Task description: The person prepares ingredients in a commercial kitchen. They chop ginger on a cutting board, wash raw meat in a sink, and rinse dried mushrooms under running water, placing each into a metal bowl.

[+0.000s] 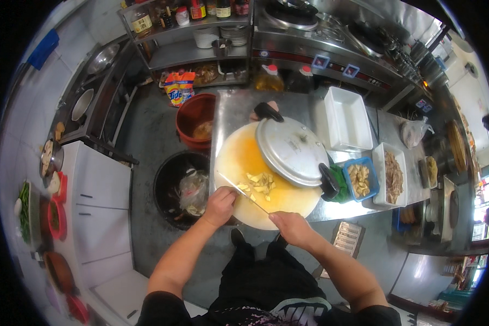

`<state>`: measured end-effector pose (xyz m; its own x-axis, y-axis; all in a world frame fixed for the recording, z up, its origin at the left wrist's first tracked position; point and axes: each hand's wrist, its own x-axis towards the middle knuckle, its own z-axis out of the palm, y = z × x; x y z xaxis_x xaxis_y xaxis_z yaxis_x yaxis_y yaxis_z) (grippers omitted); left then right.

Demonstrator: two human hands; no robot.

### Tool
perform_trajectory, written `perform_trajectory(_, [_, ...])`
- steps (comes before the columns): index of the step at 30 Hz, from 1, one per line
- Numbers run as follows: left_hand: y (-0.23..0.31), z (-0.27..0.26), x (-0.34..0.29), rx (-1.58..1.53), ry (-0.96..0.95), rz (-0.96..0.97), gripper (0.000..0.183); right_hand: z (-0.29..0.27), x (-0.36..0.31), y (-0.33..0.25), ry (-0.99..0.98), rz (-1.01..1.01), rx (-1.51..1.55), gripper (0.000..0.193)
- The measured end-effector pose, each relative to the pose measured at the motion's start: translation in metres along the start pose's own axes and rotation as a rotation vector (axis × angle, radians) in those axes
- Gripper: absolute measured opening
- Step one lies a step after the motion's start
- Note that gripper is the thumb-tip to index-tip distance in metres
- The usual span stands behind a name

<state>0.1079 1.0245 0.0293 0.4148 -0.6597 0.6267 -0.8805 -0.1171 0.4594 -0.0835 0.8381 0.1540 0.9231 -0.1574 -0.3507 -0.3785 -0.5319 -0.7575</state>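
My right hand [292, 227] is closed around one end of a knife [255, 204], seen nearly edge-on as a thin line slanting up to the left. Curled against its blade is my left hand [221, 205]; anything inside those fingers is hidden. Under and beyond the blade, chopped pale yellow pieces [263, 185] that look like ginger lie on a round cutting board [236, 146] stained orange. A silver pot lid [290, 149] with black handles covers the board's far right part.
The board sits on a steel table [231, 103]. To the right are a blue basket [359, 181] of pale pieces, a white tub [390, 176] of shredded food and a white bin [348, 118]. Left on the floor stand a black tub [165, 179] and a reddish bucket [193, 122].
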Motion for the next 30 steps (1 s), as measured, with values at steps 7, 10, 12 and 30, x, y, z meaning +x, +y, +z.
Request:
perform_trajectory(7, [0.002,0.002,-0.004,-0.015,0.022,-0.035,0.019,-0.003,0.001,0.0,-0.018,0.055,-0.066,0.041])
perform_trajectory(10, [0.002,0.003,-0.006,0.0,-0.011,-0.058,0.02,-0.006,0.002,0.0,-0.067,0.103,-0.061,0.042])
perform_trajectory(12, [0.001,0.004,-0.008,-0.009,-0.001,-0.039,0.02,-0.007,0.002,0.0,-0.075,0.143,-0.071,0.043])
perform_trajectory(30, [0.001,0.004,-0.007,0.01,0.034,-0.005,0.02,0.001,0.017,0.02,-0.08,0.094,-0.095,0.046])
